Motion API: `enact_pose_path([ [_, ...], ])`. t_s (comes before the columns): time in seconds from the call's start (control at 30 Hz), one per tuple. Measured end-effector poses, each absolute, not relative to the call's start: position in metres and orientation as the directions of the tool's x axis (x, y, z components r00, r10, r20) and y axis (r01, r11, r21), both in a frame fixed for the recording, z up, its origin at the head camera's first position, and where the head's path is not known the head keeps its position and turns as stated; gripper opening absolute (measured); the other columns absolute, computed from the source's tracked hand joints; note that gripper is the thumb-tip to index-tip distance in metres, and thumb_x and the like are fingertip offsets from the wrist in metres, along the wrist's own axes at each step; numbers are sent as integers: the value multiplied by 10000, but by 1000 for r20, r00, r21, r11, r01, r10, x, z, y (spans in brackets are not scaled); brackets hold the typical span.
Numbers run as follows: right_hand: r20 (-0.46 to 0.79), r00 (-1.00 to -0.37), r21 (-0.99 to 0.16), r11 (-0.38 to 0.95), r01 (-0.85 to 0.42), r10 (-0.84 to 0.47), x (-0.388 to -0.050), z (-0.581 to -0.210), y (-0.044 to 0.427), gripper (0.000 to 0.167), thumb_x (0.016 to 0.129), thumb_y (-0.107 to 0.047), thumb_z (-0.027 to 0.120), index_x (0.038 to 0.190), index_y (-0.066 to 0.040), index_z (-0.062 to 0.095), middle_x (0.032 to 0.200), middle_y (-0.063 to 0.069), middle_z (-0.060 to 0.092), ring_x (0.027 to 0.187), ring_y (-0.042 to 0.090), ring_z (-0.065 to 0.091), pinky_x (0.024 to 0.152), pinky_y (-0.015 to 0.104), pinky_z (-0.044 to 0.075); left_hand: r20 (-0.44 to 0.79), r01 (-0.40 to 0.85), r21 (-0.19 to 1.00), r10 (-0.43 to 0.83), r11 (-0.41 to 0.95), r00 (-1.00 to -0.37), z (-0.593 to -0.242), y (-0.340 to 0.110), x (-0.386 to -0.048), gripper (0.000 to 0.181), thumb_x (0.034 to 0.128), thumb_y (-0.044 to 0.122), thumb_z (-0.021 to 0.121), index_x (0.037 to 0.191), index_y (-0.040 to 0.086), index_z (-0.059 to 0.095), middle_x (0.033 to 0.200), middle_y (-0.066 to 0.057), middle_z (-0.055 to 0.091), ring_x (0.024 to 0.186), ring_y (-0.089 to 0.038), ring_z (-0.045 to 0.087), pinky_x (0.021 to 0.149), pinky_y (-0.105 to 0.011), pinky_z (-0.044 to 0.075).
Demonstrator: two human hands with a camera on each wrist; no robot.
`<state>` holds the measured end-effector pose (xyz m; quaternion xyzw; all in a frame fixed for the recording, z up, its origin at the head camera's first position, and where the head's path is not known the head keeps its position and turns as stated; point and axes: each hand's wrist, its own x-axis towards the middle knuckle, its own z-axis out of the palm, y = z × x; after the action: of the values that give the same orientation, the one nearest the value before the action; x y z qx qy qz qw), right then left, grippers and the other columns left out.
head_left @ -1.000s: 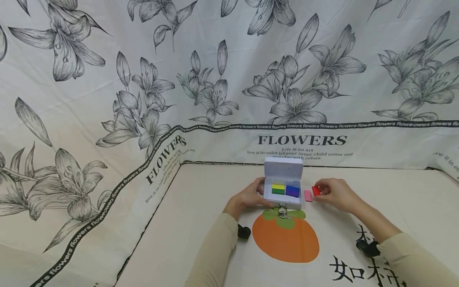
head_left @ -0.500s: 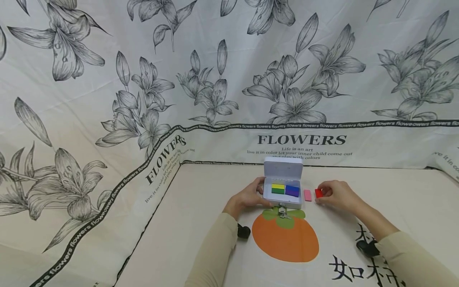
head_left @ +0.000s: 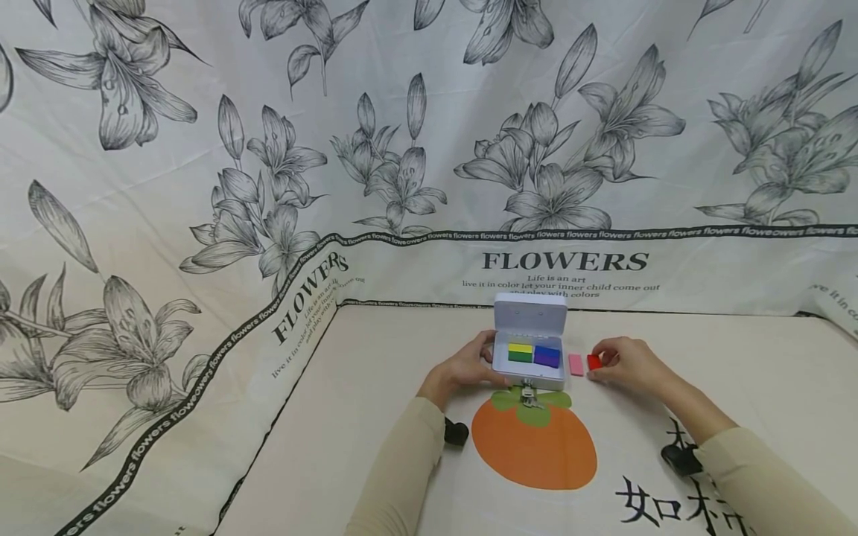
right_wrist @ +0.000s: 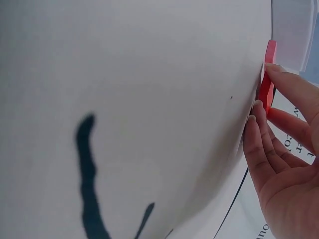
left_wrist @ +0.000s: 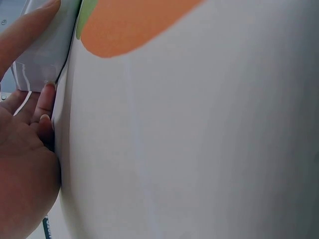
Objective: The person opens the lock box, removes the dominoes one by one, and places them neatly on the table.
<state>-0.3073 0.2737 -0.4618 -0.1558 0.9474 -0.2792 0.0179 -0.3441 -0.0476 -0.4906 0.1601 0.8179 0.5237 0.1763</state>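
A small white hinged box [head_left: 529, 382] stands on the table with its lid [head_left: 529, 316] raised. Inside lie a yellow block [head_left: 520, 348], a green block [head_left: 520, 357] and a blue-purple block [head_left: 547, 358]. My left hand [head_left: 459, 368] holds the box by its left end, the thumb along the front wall in the left wrist view. To the right of the box, a pink block [head_left: 576, 365] lies on the table. Just beyond it my right hand [head_left: 633, 366] pinches a red block [head_left: 593, 362] between thumb and finger, low at the tabletop, as the right wrist view confirms.
A metal clasp [head_left: 529, 396] hangs at the box's front, over a printed orange persimmon [head_left: 534, 445] on the cloth. Flower-printed fabric [head_left: 563, 272] rises behind and at the left. Black wrist cameras [head_left: 456, 433] sit at both wrists.
The right hand has shifted the red block slightly right and down, away from the pink block. The left hand and box stay where they were.
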Motion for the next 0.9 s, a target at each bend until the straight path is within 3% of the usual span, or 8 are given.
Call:
enact_pose_path([
  [0.9, 23, -956, -551, 794, -257, -293, -308, -464, 273, 403, 818, -214, 858, 1072, 46, 684, 879, 75, 626, 824, 242, 550, 734, 373, 494, -126, 73, 909, 436, 411, -891, -489, -47, -342, 1019, 712, 59, 933, 1554, 201, 377, 1018, -38, 568, 959, -157, 512, 930, -328, 380],
])
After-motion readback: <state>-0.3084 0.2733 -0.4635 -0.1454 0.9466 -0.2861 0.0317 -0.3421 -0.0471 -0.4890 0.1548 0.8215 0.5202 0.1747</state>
